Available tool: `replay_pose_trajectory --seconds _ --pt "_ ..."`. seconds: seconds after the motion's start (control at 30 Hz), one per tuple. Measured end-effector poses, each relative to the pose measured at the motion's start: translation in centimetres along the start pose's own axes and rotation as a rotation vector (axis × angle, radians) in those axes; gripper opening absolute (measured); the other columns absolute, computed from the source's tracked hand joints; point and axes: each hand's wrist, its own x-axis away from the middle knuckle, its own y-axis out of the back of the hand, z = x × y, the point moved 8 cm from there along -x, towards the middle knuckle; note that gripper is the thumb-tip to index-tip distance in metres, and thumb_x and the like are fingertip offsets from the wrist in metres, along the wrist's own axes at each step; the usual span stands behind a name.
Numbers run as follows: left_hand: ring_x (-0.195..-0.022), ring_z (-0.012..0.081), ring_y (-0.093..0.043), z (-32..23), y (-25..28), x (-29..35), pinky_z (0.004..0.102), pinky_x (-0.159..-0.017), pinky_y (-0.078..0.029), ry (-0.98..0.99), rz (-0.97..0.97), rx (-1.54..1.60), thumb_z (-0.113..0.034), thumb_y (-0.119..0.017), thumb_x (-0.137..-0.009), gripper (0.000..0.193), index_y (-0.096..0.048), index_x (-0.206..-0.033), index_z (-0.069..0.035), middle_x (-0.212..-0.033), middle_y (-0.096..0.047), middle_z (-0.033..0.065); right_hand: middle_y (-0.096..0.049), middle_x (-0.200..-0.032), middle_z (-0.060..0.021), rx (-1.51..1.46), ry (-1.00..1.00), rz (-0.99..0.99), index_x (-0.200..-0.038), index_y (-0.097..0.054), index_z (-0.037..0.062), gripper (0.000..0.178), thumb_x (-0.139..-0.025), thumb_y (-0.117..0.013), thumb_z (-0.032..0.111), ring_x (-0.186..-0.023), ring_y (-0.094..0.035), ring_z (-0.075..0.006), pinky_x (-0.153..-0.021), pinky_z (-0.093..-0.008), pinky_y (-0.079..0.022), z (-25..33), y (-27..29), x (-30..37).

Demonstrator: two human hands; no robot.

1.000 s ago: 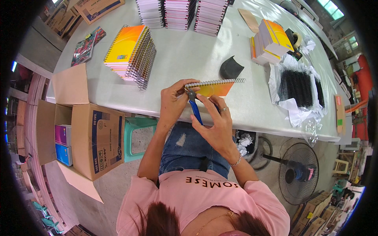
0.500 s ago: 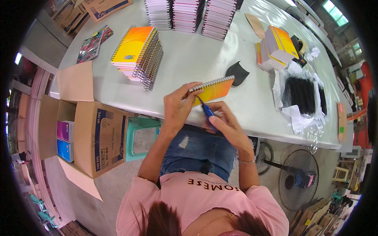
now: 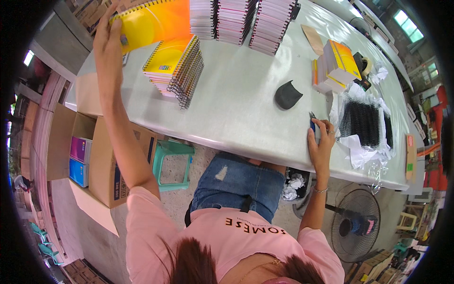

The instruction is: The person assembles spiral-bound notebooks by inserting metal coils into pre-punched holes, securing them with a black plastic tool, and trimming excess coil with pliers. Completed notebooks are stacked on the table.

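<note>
My left hand [image 3: 108,45] is stretched out to the far left, gripping a yellow-orange spiral notebook [image 3: 158,23] by its left edge. The notebook is held over the back of a stack of matching spiral notebooks [image 3: 170,59]. On the right, near the front edge of the table, my right hand [image 3: 322,139] has its fingers curled round blue-handled pliers [image 3: 312,122]. Their dark jaws point away from me, low over or touching the tabletop. A curved black piece [image 3: 287,96] lies to the left of the pliers.
Tall stacks of spiral-bound books [image 3: 234,21] stand at the back of the white table [image 3: 236,94]. Unbound yellow-orange book blocks [image 3: 336,66] and black wire coils on white paper [image 3: 362,120] sit right. An open carton [image 3: 101,161], green stool [image 3: 172,163] and fan [image 3: 354,222] stand below.
My left hand has carried the notebook from in front of me to the far left. My right hand has moved right with the pliers, away from the notebook's coil.
</note>
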Motion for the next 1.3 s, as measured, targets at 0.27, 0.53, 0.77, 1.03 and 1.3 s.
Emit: replay_pose_trajectory --seconds 0.27,0.53,0.77,1.03,1.3 --pt "-0.111 0.0291 -0.057 6.5 -11.2 -5.0 0.0368 -0.102 -0.041 -0.335 0.655 -0.337 -0.025 -0.036 -0.099 0.045 -0.066 -0.126 -0.006 -0.126 -0.061 0.0187 -0.055 -0.123 -0.0143 0.029 -0.013 -0.003 -0.122 -0.064 0.0147 0.033 -0.089 -0.066 0.017 -0.119 -0.050 -0.0331 -0.105 -0.0474 -0.032 -0.3 -0.4 0.0" --pt "-0.117 0.0307 -0.054 7.5 -16.1 1.3 0.0387 -0.107 -0.039 -0.093 1.068 -0.326 -0.028 -0.035 -0.095 0.046 -0.072 -0.107 -0.003 -0.126 -0.058 0.0179 -0.056 -0.123 -0.0143 0.005 -0.006 -0.011 -0.121 -0.065 0.0146 0.034 -0.088 -0.067 0.016 -0.118 -0.050 -0.0337 -0.106 -0.0475 -0.032 -0.3 -0.4 -0.1" --pt "-0.106 0.0307 -0.056 8.4 -16.1 1.5 0.0368 -0.098 -0.042 -0.176 0.892 -0.289 -0.029 -0.041 -0.091 0.043 -0.077 -0.097 -0.007 -0.104 -0.057 0.0145 -0.056 -0.122 -0.0148 0.001 -0.010 0.023 -0.120 -0.065 0.0135 0.032 -0.088 -0.068 0.015 -0.118 -0.050 -0.0342 -0.106 -0.0470 -0.032 0.2 -0.5 -0.6" --pt "-0.113 0.0327 -0.054 7.7 -16.3 2.4 0.0429 -0.105 -0.038 -0.231 0.952 -0.381 -0.030 -0.035 -0.094 0.047 -0.075 -0.103 -0.007 -0.112 -0.060 0.0165 -0.057 -0.118 -0.0148 -0.169 0.066 -0.088 -0.111 -0.067 0.0051 0.019 -0.092 -0.063 0.006 -0.117 -0.052 -0.0309 -0.105 -0.0406 -0.037 0.0 1.8 -2.3" --pt "-0.107 0.0357 -0.060 8.6 -17.3 1.8 0.0450 -0.101 -0.044 -0.260 0.913 -0.257 -0.022 -0.037 -0.092 0.039 -0.071 -0.096 -0.003 -0.109 -0.067 0.0202 -0.065 -0.116 -0.0121 -0.140 -0.028 -0.344 -0.119 -0.068 0.0065 0.027 -0.098 -0.061 0.023 -0.110 -0.060 -0.0255 -0.098 -0.0374 -0.044 -5.4 10.8 -13.8"
